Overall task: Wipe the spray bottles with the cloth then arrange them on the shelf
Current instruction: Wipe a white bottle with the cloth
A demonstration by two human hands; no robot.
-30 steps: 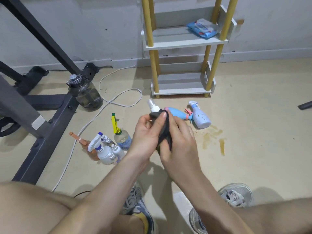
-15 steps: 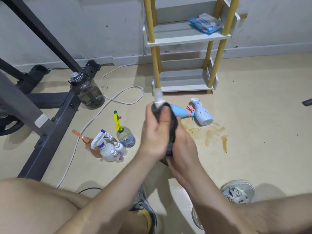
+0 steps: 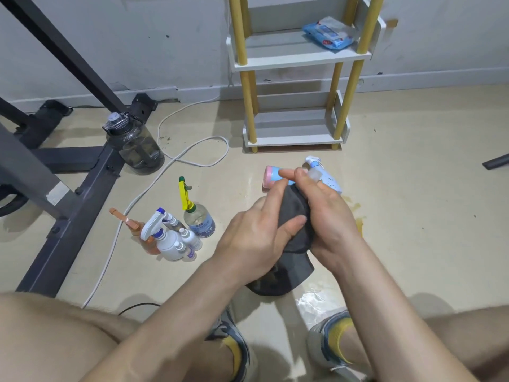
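you won't find any wording you can read here. the clear bottle with the yellow trigger (image 3: 199, 221), to the left, wears a blue label, but its print is too blurred. the blue packet (image 3: 329, 34) on the far shelf (image 3: 300, 63) carries a panel with a red mark, likewise too small to make out.

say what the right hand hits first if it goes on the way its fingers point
Likely the pink-based bottle on the floor, just past the fingertips of the right hand, which may pass above it.
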